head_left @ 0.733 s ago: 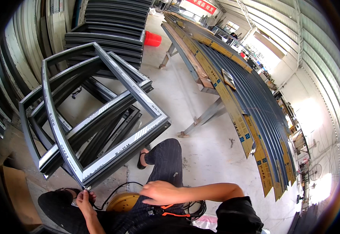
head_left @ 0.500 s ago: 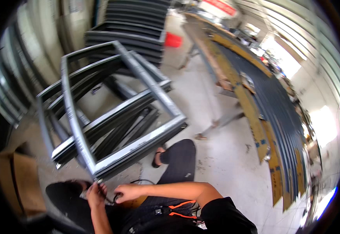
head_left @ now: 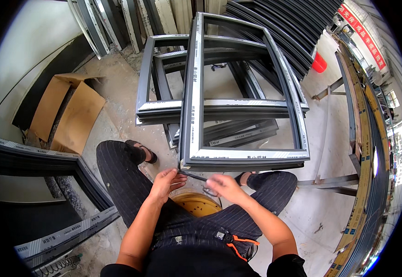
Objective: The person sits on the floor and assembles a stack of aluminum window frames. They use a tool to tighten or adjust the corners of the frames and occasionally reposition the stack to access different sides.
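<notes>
Black strip [head_left: 193,176] — long axis crosswise, left hand [head_left: 165,183] to right hand [head_left: 226,188].

Smooth metal frame [head_left: 251,153] (matt sides), cardboard box [head_left: 78,115], cloth trousers [head_left: 122,175]

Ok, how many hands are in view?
2: the left hand by the near-left corner of the top frame, the right hand just to its right. Others could be hidden in the background.

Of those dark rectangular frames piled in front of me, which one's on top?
The frame whose near left corner is closest to your left hand. Its outline shows unbroken, while it partly covers the other frames in that pile.
</notes>
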